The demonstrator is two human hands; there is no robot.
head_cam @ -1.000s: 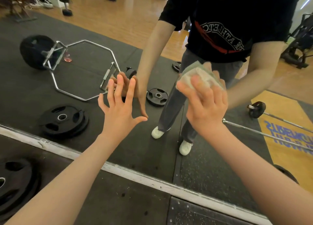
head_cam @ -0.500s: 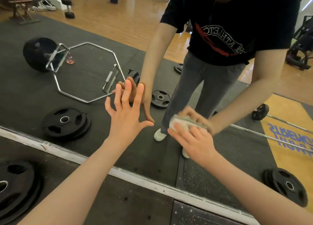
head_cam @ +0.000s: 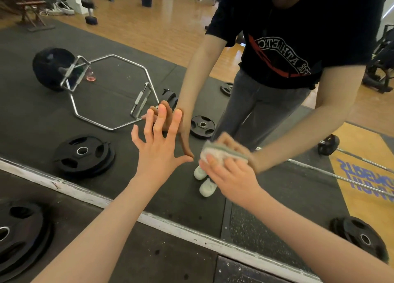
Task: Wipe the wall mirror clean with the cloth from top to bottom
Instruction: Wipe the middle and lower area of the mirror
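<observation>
Head view: we press our left hand (head_cam: 158,154), fingers spread wide, flat on the mirror (head_cam: 119,90). Our right hand (head_cam: 231,176) grips the cloth (head_cam: 221,153) against the glass low down.

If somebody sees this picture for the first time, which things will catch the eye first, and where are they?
In the middle, the left hand lies flat with spread fingers on the mirror, meeting its own reflection. Just right of it, the right hand presses a folded cloth to the glass. Upper left in the reflection, a shiny hexagonal bar lies on the black mat.
</observation>
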